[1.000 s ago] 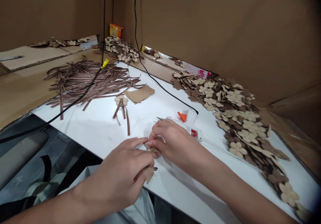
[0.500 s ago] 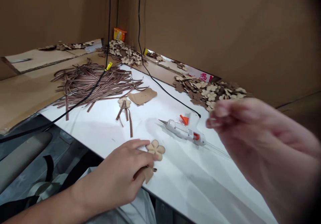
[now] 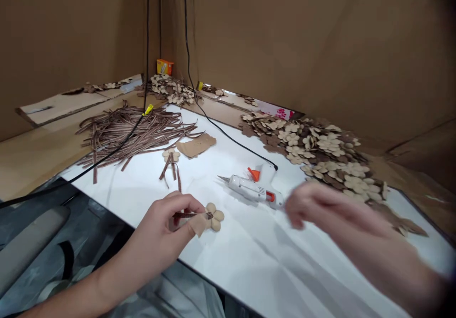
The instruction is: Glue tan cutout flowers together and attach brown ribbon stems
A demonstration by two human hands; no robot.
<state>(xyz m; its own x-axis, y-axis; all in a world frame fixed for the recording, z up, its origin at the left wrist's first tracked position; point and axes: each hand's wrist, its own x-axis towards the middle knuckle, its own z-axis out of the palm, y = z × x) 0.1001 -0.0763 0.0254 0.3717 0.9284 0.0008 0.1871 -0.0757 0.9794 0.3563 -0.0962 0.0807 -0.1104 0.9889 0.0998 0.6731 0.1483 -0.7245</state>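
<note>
My left hand [image 3: 167, 227] is closed in a pinch on a tan flower cutout [image 3: 213, 216] with a short striped ribbon piece lying across my fingers, near the front edge of the white board [image 3: 270, 261]. My right hand [image 3: 313, 208] is smeared by motion just right of the white glue gun [image 3: 251, 189], which lies on the board with its orange trigger up. I cannot make out whether the right hand holds anything.
A heap of brown striped ribbon strips [image 3: 131, 130] lies at the back left. Piles of tan and brown flower cutouts [image 3: 320, 149] run along the right. A finished flower with ribbon tails [image 3: 171, 159] and a cardboard scrap [image 3: 195, 145] lie mid-board. Black cords [image 3: 213, 128] cross the board. Cardboard walls surround it.
My right hand left the flower, swung up to the right, and has come back down beside the glue gun. My left hand shifted its grip and now pinches the flower with a ribbon piece.
</note>
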